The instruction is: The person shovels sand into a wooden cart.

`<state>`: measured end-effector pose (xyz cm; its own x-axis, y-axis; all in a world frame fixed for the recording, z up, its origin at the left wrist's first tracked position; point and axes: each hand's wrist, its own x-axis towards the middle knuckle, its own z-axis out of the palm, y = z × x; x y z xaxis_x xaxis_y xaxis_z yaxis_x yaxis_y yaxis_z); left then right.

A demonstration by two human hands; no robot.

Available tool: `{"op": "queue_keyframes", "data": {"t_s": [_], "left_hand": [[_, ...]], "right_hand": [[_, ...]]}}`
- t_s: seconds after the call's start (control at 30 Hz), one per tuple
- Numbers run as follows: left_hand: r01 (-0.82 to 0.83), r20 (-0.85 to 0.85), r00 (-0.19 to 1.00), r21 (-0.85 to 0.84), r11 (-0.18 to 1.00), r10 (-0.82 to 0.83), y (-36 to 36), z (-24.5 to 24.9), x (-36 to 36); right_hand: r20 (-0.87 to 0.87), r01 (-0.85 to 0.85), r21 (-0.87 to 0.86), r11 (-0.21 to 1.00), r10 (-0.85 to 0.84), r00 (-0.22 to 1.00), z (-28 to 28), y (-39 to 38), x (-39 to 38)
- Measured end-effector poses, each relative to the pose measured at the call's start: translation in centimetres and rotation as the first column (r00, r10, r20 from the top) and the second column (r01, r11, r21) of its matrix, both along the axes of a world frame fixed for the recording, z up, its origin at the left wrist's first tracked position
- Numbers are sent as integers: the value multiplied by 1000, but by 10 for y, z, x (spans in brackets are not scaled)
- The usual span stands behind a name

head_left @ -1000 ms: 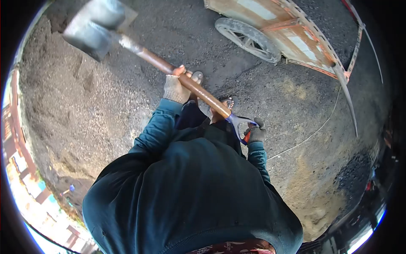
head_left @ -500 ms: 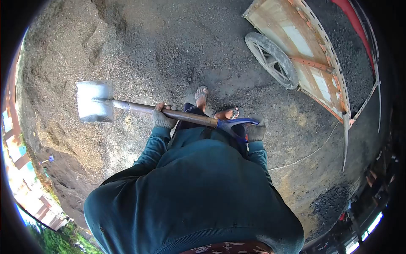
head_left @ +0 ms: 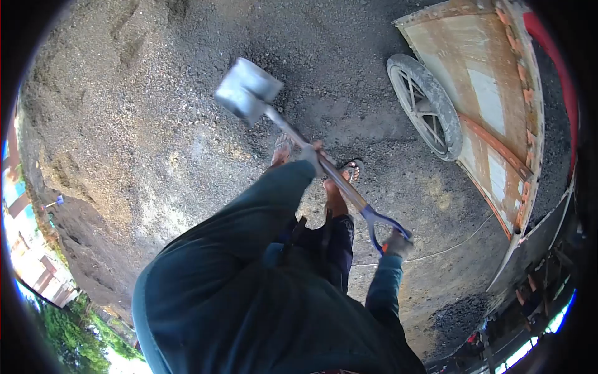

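A shovel [head_left: 342, 183] with a wooden shaft and a blue D-shaped handle slants across the view in front of my body. My left hand [head_left: 313, 157], in a grey glove, is wrapped round the middle of the shaft. On the D-handle at the lower right, my gloved right hand [head_left: 397, 242] is closed. The bright metal blade [head_left: 249, 90] points to the upper left, slightly blurred, over dark gravel [head_left: 299, 56] beyond my feet. My sandalled feet stand apart, with the shaft passing above them.
A wooden cart [head_left: 492, 81] with a spoked wheel [head_left: 427, 107] stands at the right, dark material inside it. A thin line [head_left: 448, 250] lies across the ground. A dark heap [head_left: 458, 319] is at lower right. Another blue-handled tool [head_left: 59, 201] shows far left.
The shovel has swung from pointing left to pointing up and left, its blade moving toward the cart side. My left arm reaches farther forward; my right hand has moved lower and slightly right.
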<state>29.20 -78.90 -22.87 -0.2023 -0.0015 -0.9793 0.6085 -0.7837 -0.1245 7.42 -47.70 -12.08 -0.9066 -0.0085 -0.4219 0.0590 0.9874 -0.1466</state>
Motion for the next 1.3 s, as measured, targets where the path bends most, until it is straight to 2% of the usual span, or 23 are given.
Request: {"op": "queue_keyframes", "data": {"t_s": [0.07, 0.1, 0.13, 0.2, 0.23, 0.27, 0.33, 0.37, 0.4, 0.43, 0.47, 0.5, 0.53, 0.6, 0.67, 0.83, 0.9, 0.97, 1.07, 1.13, 1.2, 1.27, 1.3], "left_hand": [[52, -86, 996, 158, 986, -39, 53, -40, -57], [172, -97, 983, 212, 962, -155, 55, -14, -84], [154, -5, 987, 287, 946, -159, 45, 23, -106], [85, -196, 980, 287, 954, -28, 94, -44, -136], [29, -195, 980, 297, 955, 31, 76, -59, -131], [-24, -195, 977, 311, 950, 89, 62, -72, -127], [-50, -102, 992, 246, 968, 77, 20, -115, -91], [-42, -67, 996, 230, 972, 59, -5, -149, -57], [-69, -36, 996, 227, 971, 79, -38, -154, -20], [-70, 105, 993, 127, 989, 57, -59, -168, 18], [-60, 112, 993, 132, 989, 46, -75, -201, 62], [68, 145, 986, 110, 992, -84, -95, -190, 89], [14, 88, 996, 14, 1000, -15, -94, -215, 121], [61, 128, 989, 98, 993, -73, -86, -227, 158], [161, 234, 957, 54, 985, -170, -69, -223, 178], [235, 393, 896, -32, 971, -204, -25, -159, 197], [191, 337, 932, -139, 972, -135, -5, -141, 203], [361, 436, 840, -3, 933, -324, 2, -73, 180], [337, 367, 879, -27, 941, -304, 21, 15, 138], [415, 434, 839, -121, 902, -328, 34, 92, 94], [534, 314, 834, -256, 805, -453, 44, 161, 56], [578, 156, 813, -321, 750, -561, 46, 200, 10], [619, 150, 774, -383, 685, -615, 54, 265, -30]], "right_hand": [[-28, 214, -5, 977, -214, 976, 27, 46, -37], [-167, 37, -36, 999, -43, 985, 38, 77, -56], [-106, 286, -224, 932, -315, 943, 54, 86, -74], [-63, 419, -382, 824, -475, 878, 81, 58, -96], [-72, 260, -366, 893, -306, 949, 84, 30, -93], [-52, 288, -315, 904, -320, 946, 71, -3, -91], [-154, 174, -142, 974, -195, 969, -11, -57, -67], [-57, 169, -89, 982, -175, 983, -47, -95, -43], [-29, 50, -375, 926, -65, 997, -114, -69, -31], [42, 27, -188, 982, -19, 999, -134, -105, 8], [-170, -381, -151, 912, 356, 919, -151, -126, 54], [-24, -168, -354, 920, 171, 985, -180, -115, 87], [129, 85, -498, 863, -23, 991, -208, -106, 120], [381, 370, -432, 823, -206, 901, -170, -129, 166], [454, 511, -419, 751, -314, 834, -155, -119, 188], [632, 665, -397, 633, -337, 698, -159, -27, 201], [640, 693, -367, 620, -373, 672, -140, 8, 202], [678, 781, -299, 548, -454, 578, -104, 26, 192], [759, 845, -302, 442, -424, 493, -48, 68, 192], [839, 936, -288, 204, -418, 349, -46, 122, 213], [799, 873, -487, 22, -391, 456, 17, 125, 219], [724, 788, -616, -7, -399, 562, 38, 137, 231], [681, 741, -671, -11, -404, 611, 47, 141, 236]]}}
